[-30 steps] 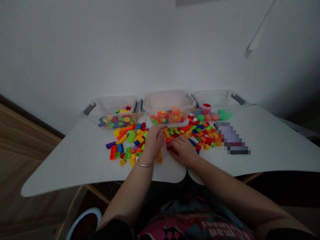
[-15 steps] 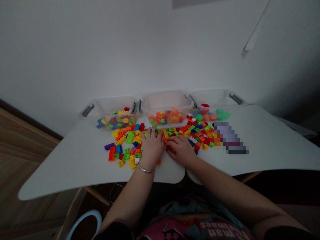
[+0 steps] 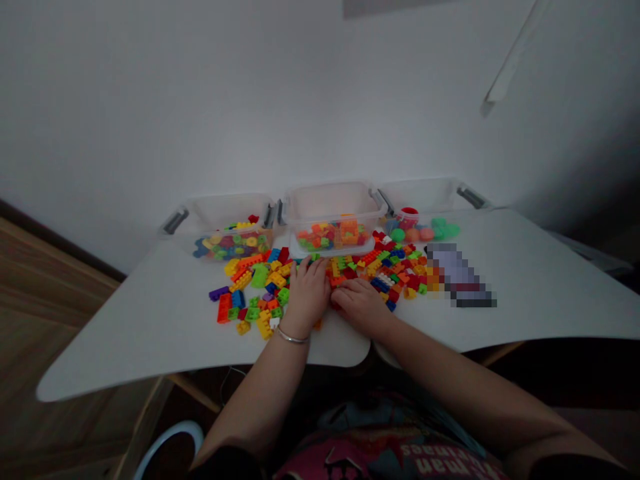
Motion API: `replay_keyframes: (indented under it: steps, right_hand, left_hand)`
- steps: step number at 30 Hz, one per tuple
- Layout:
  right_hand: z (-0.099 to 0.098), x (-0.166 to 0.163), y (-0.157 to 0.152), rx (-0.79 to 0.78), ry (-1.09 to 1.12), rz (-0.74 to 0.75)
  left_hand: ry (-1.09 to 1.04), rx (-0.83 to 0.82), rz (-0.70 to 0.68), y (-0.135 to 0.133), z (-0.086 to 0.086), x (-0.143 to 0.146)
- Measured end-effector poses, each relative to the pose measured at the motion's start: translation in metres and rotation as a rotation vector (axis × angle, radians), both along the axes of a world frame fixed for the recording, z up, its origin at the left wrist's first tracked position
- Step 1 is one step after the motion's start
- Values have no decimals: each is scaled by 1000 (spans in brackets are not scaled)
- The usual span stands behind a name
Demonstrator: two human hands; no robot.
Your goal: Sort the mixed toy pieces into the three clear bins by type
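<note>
A wide spread of coloured toy building bricks [image 3: 247, 277] lies on the white table [image 3: 165, 320], under and around both my hands. My left hand [image 3: 309, 293], with a silver bangle at the wrist, rests over the middle of the spread, its fingers stretched forward and slightly apart. Right beside it, my right hand [image 3: 363, 305] has its fingers curled down and together. Something reddish shows at those fingertips, but I cannot make out what it is. Orange and red bricks [image 3: 339, 279] lie just beyond the right fingers.
Along the wall stand three clear plastic bins: a left bin [image 3: 225, 213] with mixed pieces, a middle bin [image 3: 333, 217] with bricks, and a right bin [image 3: 425, 197] with balls and a red-lidded jar [image 3: 409, 217]. A pixelated flat object [image 3: 460, 273] lies on the right.
My left hand's fingers have bent and drawn slightly closer together. My right hand has shifted slightly, its fingers more curled; more orange and red bricks show beyond it.
</note>
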State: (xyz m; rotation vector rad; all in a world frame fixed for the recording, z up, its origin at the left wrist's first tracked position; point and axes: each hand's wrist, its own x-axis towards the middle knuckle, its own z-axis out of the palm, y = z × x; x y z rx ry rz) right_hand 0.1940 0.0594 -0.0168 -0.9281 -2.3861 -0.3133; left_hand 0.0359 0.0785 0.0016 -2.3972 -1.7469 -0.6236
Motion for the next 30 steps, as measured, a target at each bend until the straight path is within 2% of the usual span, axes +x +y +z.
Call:
replay_keyframes:
  steps: [5,10,13,16,20,25,28,30]
  right_hand:
    - [-3,2,6,-112,91,16]
    - [-1,7,12,-311,355,-17]
    - [7,11,15,-407,507,-76]
    - [25,18,21,-397,676,-141]
    - [62,37,43,-304,844,-151]
    - [109,58,93,-362,945,-104]
    - [128,64,127,-299,950,-68]
    - [135,65,145,-226,905,-125]
  left_hand:
    - [-18,6,7,1,-1,1]
    - [-14,16,21,3,-2,1]
    - [-5,18,28,2,-2,0]
    - [0,28,32,1,-1,0]
    - [-2,10,23,2,0,0]
    - [-6,-5,20,2,1,0]
    - [-5,-6,18,2,0,0]
    - [-8,-4,13,2,-1,0]
